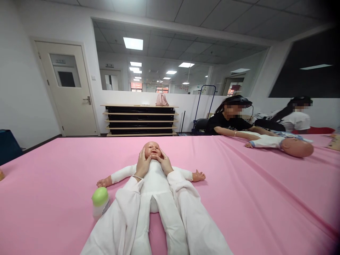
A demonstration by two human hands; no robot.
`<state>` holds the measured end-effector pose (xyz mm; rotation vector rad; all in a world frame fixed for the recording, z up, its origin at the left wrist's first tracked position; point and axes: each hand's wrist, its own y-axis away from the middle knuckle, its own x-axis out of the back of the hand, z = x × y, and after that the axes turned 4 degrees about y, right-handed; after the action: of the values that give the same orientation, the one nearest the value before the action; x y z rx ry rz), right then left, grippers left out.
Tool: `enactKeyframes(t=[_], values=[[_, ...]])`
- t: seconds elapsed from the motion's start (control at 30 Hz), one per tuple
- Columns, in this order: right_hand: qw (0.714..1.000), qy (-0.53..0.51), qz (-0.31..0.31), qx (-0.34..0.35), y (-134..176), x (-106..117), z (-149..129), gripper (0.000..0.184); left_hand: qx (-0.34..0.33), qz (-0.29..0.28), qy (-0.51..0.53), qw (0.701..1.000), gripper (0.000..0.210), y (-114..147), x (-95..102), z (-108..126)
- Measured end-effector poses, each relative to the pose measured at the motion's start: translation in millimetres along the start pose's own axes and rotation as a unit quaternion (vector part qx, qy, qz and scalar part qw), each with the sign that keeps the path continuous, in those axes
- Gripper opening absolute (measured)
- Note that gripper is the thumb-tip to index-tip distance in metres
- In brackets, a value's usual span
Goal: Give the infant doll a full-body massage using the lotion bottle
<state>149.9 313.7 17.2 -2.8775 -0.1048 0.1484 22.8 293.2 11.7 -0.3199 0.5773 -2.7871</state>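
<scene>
A baby doll with a white cloth body lies on its back, arms spread wide and legs towards me. My left hand, with a beaded bracelet at the wrist, cups one side of the doll's face. On the opposite cheek rests my right hand, closed about the head in the same way. Both thumbs touch the doll near its chin, and the fingers run up along the cheeks. Beside my left sleeve stands a bottle with a green cap, its lower part partly covered by the sleeve.
A pink cloth covers the table, with creases at the right. Across the table, a person in black reaches towards another doll. A second person in white sits farther back. Stacked shelves stand by the wall.
</scene>
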Motion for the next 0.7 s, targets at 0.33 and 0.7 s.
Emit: enactKeyframes(t=[0.33, 0.7], values=[[0.999, -0.043, -0.010, -0.019, 2.1, -1.9, -6.1, 0.077, -0.004, -0.007, 0.006, 1.000, 0.066, 0.7, 1.4, 2.0], [1.000, 0.011, -0.011, -0.003, 2.9, -3.7, -7.6, 0.093, -0.002, 0.003, -0.006, 1.000, 0.078, 0.8, 1.0, 1.2]])
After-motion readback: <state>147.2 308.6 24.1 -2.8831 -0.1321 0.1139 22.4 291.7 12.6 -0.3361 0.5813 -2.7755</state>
